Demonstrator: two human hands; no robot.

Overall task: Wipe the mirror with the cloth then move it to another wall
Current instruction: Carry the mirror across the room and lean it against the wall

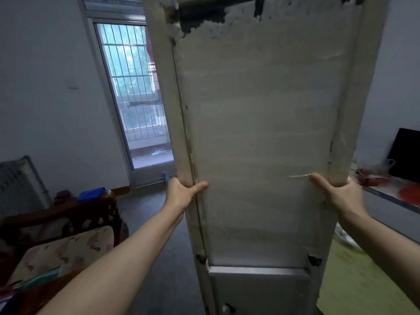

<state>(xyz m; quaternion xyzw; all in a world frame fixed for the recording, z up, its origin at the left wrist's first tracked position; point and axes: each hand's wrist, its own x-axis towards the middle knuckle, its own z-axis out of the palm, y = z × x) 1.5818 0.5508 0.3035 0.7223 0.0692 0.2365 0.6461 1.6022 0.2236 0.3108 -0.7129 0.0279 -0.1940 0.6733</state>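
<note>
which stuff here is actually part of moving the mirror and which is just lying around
Part of the job:
- mirror, held upright with its back toward the camera
- left hand, gripping its left edge
- right hand, gripping its right edge

Just lying about:
- wooden chair with a patterned cushion
- blue container
- radiator
- black screen
- red items on the table at right

The cloth is not in view.

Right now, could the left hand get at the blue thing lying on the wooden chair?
Probably not as things stand. The left hand is clamped on the mirror's left edge, sharing its weight with the right hand. The path to the blue thing looks open, but letting go leaves the mirror one-handed.
</note>
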